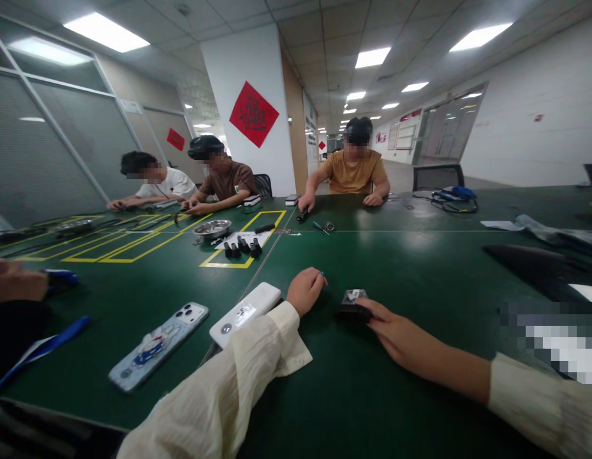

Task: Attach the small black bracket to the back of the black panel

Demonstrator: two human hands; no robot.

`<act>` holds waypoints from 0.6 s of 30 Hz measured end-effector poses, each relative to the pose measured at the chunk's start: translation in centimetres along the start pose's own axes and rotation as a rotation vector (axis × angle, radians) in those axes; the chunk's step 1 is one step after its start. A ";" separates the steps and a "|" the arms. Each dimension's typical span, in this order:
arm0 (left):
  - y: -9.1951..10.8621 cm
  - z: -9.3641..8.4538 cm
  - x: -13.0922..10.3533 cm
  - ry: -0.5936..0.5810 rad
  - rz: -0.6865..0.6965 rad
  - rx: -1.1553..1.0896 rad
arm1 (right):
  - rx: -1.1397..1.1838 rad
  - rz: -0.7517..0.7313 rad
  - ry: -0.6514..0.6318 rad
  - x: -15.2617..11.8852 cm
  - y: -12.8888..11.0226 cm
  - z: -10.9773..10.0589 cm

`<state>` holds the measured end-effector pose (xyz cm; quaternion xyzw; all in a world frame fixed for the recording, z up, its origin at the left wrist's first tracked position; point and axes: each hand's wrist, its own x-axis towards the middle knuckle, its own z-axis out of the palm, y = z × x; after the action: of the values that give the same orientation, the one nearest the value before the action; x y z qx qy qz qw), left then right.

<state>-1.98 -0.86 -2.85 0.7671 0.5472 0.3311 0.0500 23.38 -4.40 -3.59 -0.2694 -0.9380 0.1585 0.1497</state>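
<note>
The green table (pixel 420 255) offers a wide bare passage forward and right of the hands, bounded at far right by a long black tapered object (pixel 530 264). A narrow gap separates the left hand (pixel 306 290) from the dark boxy object (pixel 352 307) in the right hand (pixel 384 322). Leftward low travel is obstructed by a white rounded rectangular device (pixel 248 312), then a pale-blue rabbit-print phone (pixel 159 344). Forward-left, upright black cylindrical parts (pixel 243 245) form an obstacle.

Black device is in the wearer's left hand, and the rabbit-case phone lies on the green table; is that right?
No: the head view shows the black device in the right hand. The phone does lie on the green table.
</note>
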 end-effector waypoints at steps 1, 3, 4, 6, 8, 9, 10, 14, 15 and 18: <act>0.1 0.0 0.0 0.001 -0.004 0.008 | 0.017 -0.015 -0.026 0.1 -0.8 0.1; 0.2 -0.1 0.0 0.003 -0.014 0.029 | 0.034 -0.051 -0.065 0.5 -2.2 0.1; 0.2 -0.1 0.0 0.006 -0.022 0.040 | 0.035 -0.070 -0.085 0.6 -2.7 0.0; 0.3 0.0 0.0 0.009 -0.036 0.049 | 0.034 -0.086 -0.120 0.9 -3.3 -0.3; 0.3 0.0 -0.1 0.011 -0.041 0.031 | 0.043 -0.059 -0.151 1.1 -3.6 -0.8; 0.3 -0.1 -0.1 0.018 -0.032 0.004 | 0.049 -0.034 -0.167 1.1 -3.6 -1.1; 0.3 -0.3 -0.2 0.032 -0.008 -0.040 | 0.052 -0.010 -0.182 1.1 -3.5 -1.5; 1.3 -1.7 -0.9 0.118 0.245 -0.256 | -0.033 0.027 -0.166 0.4 -2.0 -3.2; 1.7 -2.0 -1.1 0.119 0.322 -0.275 | -0.090 0.039 -0.133 0.2 -1.2 -3.7; 3.2 -2.4 -1.6 -0.032 0.516 -0.254 | -0.320 0.168 -0.011 -0.3 2.7 -5.9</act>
<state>-0.98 -4.21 -0.32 0.8736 0.2871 0.3869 0.0684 27.02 -1.17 0.65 -0.3663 -0.9263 0.0204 0.0862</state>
